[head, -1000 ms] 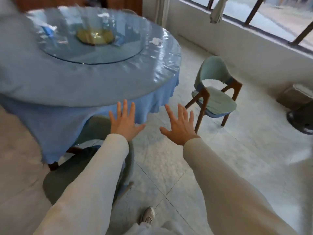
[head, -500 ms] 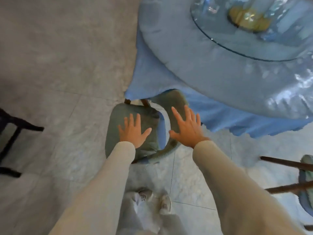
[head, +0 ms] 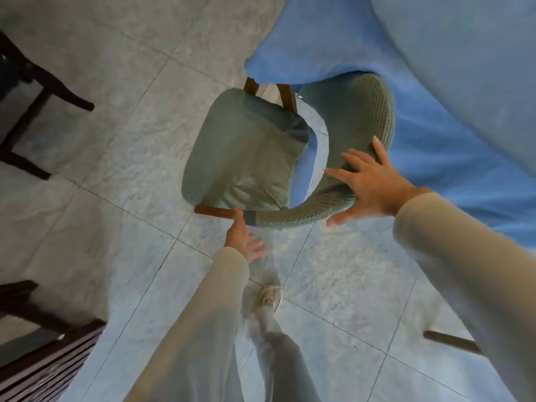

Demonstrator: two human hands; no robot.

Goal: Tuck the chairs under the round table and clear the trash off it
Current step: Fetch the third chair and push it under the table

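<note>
The chair (head: 243,152) has a padded seat and a curved backrest (head: 359,120), both in grey-green waffle fabric, on brown wooden legs (head: 285,98). It stands upright on the floor (head: 116,140) just beside the round surface (head: 464,68). Its backrest is at the surface's hanging blue cloth (head: 435,158). The seat juts out away from the surface, not tucked under.

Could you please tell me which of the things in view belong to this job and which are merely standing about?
Job: green chair, with the right hand flat on its curved back and the left hand at its wooden rail; round table under the blue cloth.
Standing about: dark furniture legs; dark slatted piece; tiled floor.
</note>
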